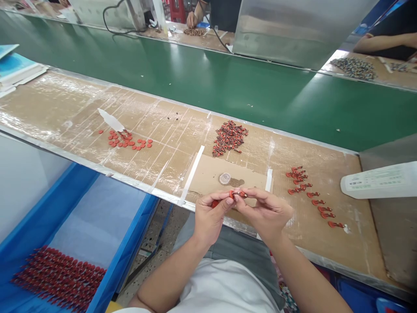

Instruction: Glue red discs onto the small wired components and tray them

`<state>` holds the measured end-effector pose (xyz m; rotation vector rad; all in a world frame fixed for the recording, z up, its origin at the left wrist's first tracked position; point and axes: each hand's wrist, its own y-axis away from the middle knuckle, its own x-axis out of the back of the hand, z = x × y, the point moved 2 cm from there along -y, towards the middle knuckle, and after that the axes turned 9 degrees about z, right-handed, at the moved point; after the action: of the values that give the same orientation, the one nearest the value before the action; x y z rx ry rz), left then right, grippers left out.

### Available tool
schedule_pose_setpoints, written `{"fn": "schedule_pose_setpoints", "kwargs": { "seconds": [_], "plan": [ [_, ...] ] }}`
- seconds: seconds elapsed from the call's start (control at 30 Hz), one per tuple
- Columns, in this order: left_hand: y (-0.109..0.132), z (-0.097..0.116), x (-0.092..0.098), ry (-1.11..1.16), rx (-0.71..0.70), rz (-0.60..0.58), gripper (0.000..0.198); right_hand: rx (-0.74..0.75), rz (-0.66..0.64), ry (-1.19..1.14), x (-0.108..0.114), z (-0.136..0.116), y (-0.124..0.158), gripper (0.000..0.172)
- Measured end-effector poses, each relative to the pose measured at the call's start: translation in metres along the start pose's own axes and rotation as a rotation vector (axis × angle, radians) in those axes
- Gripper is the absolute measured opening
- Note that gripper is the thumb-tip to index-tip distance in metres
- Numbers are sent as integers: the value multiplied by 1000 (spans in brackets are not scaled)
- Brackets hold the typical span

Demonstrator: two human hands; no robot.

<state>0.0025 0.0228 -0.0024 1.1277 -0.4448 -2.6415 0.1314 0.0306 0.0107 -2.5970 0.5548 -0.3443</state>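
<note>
Just below the middle of the frame, left hand (pixel 210 217) and right hand (pixel 265 213) close together over the near edge of the bench (pixel 65 108), fingertips of both pinched on a small red part (pixel 235 194). Tucked under the left fingers, a second red bit (pixel 215 203). Just beyond the hands, a clear round cap (pixel 224 178) on a cardboard patch (pixel 208 174). Farther up, a pile of red-and-black parts (pixel 230 137); well to its left, scattered red discs (pixel 128 141). At right, a loose row of red pieces (pixel 312 195) and a white bottle (pixel 379 180) on its side. Lower left, a blue tray (pixel 39 226) with red pins (pixel 58 278) in rows. Behind the bench, a green belt (pixel 228 87).
</note>
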Motion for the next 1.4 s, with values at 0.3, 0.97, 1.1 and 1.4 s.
{"fn": "schedule_pose_setpoints", "kwargs": {
  "seconds": [0.3, 0.97, 1.1, 1.4],
  "plan": [
    [-3, 1, 0, -20, -58, -19, 10, -60, -6, 17, 0, 0, 3, 25],
    [0, 2, 0, -129, -208, -66, 13, 70, -25, -131, 1, -5, -4, 32],
    [-1, 2, 0, -170, -242, -50, 12, 99, -33, -113, 3, -5, -6, 31],
    [-3, -9, -1, -141, -132, -38, 14, 36, -25, -58, 12, -3, -2, 36]
  ]
}}
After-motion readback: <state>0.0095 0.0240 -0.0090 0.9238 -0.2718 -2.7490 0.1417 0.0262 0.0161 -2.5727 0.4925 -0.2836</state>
